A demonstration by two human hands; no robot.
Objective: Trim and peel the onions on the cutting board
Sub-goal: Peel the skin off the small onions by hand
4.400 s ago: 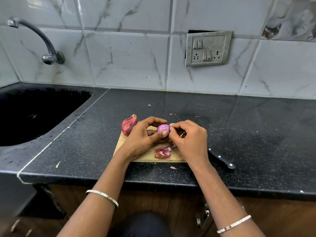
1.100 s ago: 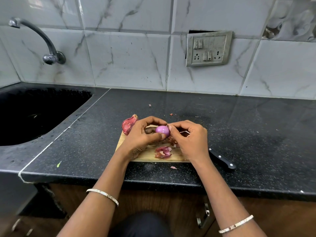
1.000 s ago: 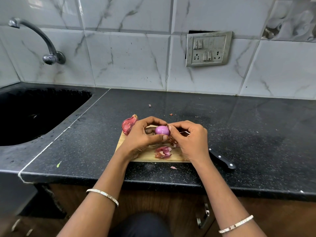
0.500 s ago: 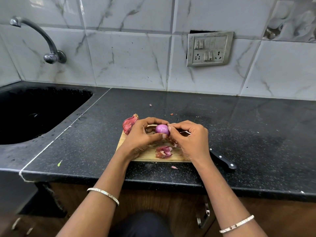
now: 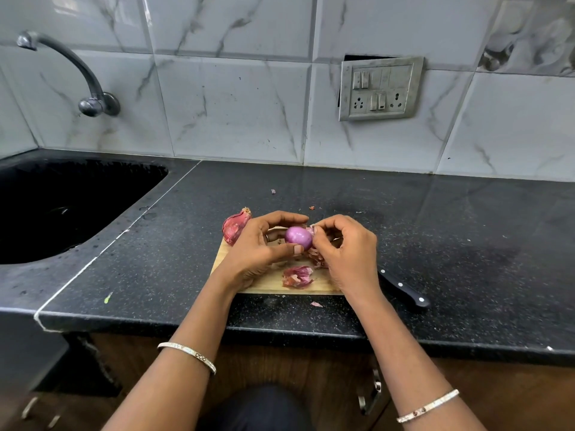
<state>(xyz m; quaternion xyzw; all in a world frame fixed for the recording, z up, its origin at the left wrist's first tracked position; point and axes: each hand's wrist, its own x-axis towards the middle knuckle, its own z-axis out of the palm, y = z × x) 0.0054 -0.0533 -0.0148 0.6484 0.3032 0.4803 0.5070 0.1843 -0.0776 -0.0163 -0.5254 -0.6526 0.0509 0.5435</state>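
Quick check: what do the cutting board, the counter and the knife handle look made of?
Cutting board: pale wood or bamboo, matte, faint grain. Counter: black speckled stone, probably polished granite, with soft reflections. Knife handle: glossy black, likely plastic, with pale rivets.

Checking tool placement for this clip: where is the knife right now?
The knife lies on the black countertop, just right of the cutting board and partly hidden behind the right hand; neither hand holds it.

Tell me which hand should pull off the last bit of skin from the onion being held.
Right. The right hand already pinches the loose skin at the side of the peeled onion, while the left hand grips that onion above the cutting board and steadies it.
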